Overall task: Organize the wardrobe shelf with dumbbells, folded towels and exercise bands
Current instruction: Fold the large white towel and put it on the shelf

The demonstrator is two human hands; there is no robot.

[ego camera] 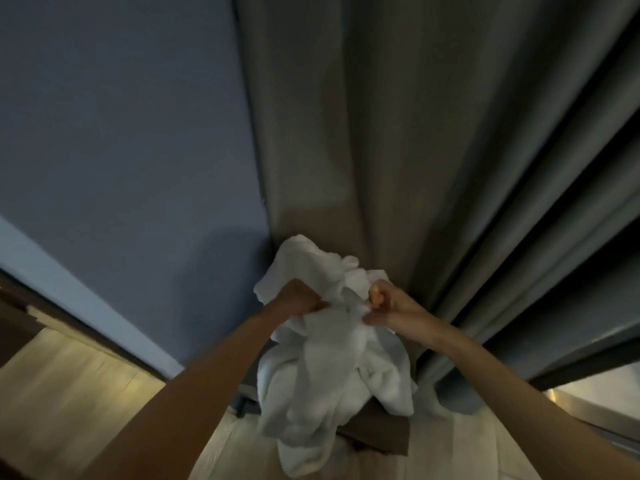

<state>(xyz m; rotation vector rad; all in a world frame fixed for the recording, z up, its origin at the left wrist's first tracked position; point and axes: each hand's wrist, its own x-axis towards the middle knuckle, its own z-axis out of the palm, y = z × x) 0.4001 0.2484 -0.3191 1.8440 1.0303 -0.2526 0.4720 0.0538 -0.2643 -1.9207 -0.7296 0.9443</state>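
1. White terry towel (329, 368) hangs bunched and unfolded in mid-air in front of the grey curtain (433, 133). Its lower end dangles over a flat brown object (377, 427) on the wooden floor (69, 386).
2. Left hand (298, 301) grips the cloth's upper part in a closed fist; right hand (384, 304) pinches it just beside, fingers curled.
3. Progress looks early: this towel is not yet folded, and no shelf, dumbbells or bands are in view.
4. Open room lies leftward along the blue wall (121, 133). The curtain folds are close behind and to the right, so a widely spread towel could brush them.
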